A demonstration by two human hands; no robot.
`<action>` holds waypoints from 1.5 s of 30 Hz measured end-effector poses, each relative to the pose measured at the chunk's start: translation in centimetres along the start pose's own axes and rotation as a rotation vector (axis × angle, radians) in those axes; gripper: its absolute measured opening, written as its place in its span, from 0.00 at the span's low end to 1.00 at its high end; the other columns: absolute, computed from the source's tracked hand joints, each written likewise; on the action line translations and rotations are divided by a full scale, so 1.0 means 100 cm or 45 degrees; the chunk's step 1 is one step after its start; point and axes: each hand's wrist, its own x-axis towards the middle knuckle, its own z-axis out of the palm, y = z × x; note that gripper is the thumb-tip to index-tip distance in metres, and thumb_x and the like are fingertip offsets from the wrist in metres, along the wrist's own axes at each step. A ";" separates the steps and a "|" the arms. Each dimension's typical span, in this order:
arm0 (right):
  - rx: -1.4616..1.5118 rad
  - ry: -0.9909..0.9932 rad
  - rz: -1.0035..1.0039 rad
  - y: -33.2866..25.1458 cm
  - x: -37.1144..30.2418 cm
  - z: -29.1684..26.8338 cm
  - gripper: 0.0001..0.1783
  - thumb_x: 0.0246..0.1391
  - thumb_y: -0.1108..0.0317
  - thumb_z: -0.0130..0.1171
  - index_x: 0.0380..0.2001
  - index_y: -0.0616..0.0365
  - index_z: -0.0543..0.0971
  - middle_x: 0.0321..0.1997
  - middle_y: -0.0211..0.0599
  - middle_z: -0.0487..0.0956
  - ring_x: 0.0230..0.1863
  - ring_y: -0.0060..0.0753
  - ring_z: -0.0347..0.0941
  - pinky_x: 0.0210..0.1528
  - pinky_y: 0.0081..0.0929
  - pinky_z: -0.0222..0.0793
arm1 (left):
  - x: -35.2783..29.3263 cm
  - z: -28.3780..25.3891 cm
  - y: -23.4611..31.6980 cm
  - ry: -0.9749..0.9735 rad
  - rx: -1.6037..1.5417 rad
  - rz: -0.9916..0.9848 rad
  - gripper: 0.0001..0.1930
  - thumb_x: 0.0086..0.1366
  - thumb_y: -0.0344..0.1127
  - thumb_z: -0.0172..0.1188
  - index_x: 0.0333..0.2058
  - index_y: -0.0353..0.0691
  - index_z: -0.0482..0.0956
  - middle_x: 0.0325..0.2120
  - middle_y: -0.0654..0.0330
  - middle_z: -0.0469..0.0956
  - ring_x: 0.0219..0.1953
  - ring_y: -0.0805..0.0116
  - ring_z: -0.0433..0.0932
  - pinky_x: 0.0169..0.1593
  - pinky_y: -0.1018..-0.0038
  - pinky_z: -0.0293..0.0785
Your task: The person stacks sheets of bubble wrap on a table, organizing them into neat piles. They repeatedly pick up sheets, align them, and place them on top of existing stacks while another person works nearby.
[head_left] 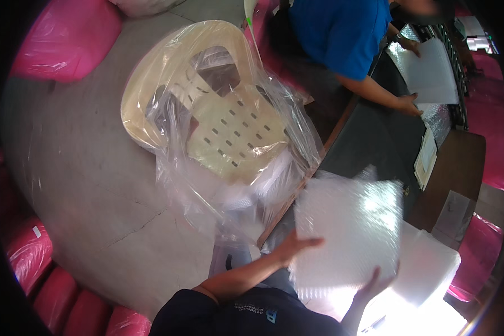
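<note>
Between my two hands is a square stack of clear bubble wrap sheets (347,235), held over the near end of the dark table. My left hand (297,246) grips its left edge, the thumb lying on top. At the lower right corner my right hand (378,283) holds the stack, with its fingers partly hidden and slightly blurred. Another pile of bubble wrap (425,260) lies to the right, beneath and beside the one I hold. Its lower part is washed out by bright light.
A beige plastic chair (238,134) draped in clear plastic stands left of the dark table (369,134). Across the table, a person in a blue shirt (341,33) holds another bubble wrap stack (428,73). Pink wrapped bundles (67,39) sit around the floor.
</note>
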 end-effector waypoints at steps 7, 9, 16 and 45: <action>-0.248 0.304 0.250 0.042 -0.004 -0.033 0.32 0.53 0.64 0.53 0.58 0.62 0.57 0.59 0.45 0.60 0.60 0.40 0.56 0.60 0.36 0.54 | 0.056 0.019 -0.039 -0.014 0.544 -0.042 0.38 0.51 0.48 0.65 0.55 0.33 0.60 0.50 0.54 0.68 0.51 0.64 0.68 0.54 0.68 0.63; 0.023 0.106 0.370 0.109 -0.013 0.001 0.35 0.51 0.64 0.59 0.58 0.63 0.57 0.60 0.46 0.60 0.61 0.38 0.54 0.63 0.31 0.48 | 0.091 -0.036 -0.085 0.169 1.059 0.022 0.36 0.54 0.52 0.60 0.55 0.34 0.60 0.45 0.48 0.72 0.46 0.59 0.72 0.50 0.68 0.67; 0.737 -0.056 1.520 0.273 -0.072 0.073 0.31 0.51 0.57 0.60 0.53 0.44 0.55 0.57 0.39 0.60 0.56 0.51 0.58 0.47 0.61 0.58 | 0.114 -0.120 0.021 0.859 1.387 0.440 0.11 0.62 0.40 0.48 0.34 0.38 0.71 0.19 0.46 0.75 0.27 0.50 0.77 0.32 0.59 0.71; -0.734 -0.766 0.008 0.171 -0.041 0.110 0.58 0.31 0.33 0.62 0.63 0.45 0.51 0.69 0.50 0.35 0.67 0.66 0.21 0.58 0.72 0.24 | 0.038 -0.100 0.059 0.661 2.486 0.767 0.17 0.49 0.23 0.54 0.40 0.36 0.76 0.27 0.47 0.76 0.32 0.48 0.75 0.36 0.62 0.72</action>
